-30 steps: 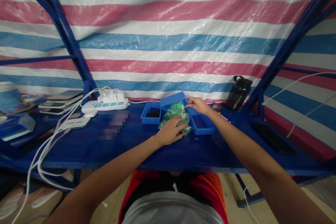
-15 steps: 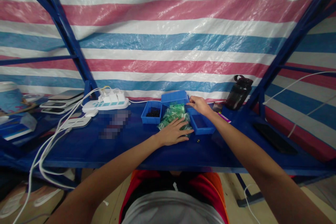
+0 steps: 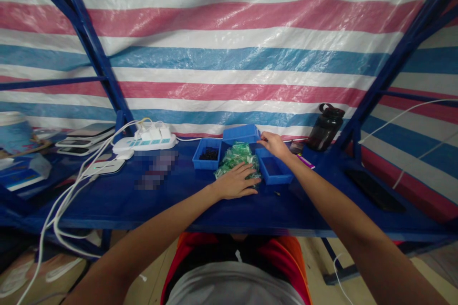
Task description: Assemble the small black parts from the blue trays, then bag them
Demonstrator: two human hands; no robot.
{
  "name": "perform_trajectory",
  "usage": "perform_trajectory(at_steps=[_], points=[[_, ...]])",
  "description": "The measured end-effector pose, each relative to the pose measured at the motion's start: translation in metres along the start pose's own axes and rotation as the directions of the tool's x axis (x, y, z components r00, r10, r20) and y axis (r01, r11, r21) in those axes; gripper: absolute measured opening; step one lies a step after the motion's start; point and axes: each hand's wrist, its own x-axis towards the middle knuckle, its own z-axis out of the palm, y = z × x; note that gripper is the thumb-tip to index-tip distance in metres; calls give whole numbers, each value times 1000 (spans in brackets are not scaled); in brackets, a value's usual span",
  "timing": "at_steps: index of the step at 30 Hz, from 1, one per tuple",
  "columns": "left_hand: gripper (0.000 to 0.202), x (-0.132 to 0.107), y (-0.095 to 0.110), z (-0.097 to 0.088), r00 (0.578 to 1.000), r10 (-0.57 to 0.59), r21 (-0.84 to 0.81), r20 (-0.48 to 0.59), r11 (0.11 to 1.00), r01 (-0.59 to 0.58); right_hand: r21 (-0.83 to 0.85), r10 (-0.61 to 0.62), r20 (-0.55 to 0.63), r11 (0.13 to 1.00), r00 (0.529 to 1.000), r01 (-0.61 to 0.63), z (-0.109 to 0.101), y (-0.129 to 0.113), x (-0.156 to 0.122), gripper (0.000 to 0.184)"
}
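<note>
With fingers spread, my left hand [image 3: 236, 182] lies flat on the near side of a heap of small green pieces [image 3: 238, 155], some of them shiny and clear-looking. Behind the heap a blue plastic bin [image 3: 242, 133] stands tipped, its inside hidden from me. My right hand [image 3: 271, 142] pinches that bin's right corner. To the left of the heap sits a blue bin [image 3: 206, 164] with small dark parts [image 3: 209, 153] in it. Another blue bin [image 3: 277, 178] is on the right, below my right wrist. A tiny dark piece [image 3: 277, 194] lies in front of it.
A black bottle [image 3: 325, 126] and a purple packet [image 3: 305, 161] stand to the right, with a dark flat object [image 3: 374, 189] farther out. On the left are a white power strip [image 3: 145, 142], trailing white cables [image 3: 59, 214] and stacked phones [image 3: 86, 140]. Striped sheeting closes the back.
The tipped bin has shifted slightly to the right in my right hand. The tiny dark piece has moved a little to the right on the table. My left hand stays almost in place.
</note>
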Motion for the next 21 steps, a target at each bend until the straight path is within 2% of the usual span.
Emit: perform_trajectory(at_steps=[4, 14, 21], points=[[41, 2, 2, -4, 998, 63, 25, -15, 998, -63, 2, 53, -19, 999, 998, -53, 0, 3, 2, 17], [37, 3, 1, -3, 996, 83, 15, -18, 996, -83, -19, 92, -65, 995, 994, -94, 1, 22, 13, 14], [38, 2, 1, -5, 997, 73, 30, -16, 997, -73, -53, 249, 40, 968, 968, -247, 19, 39, 24, 14]])
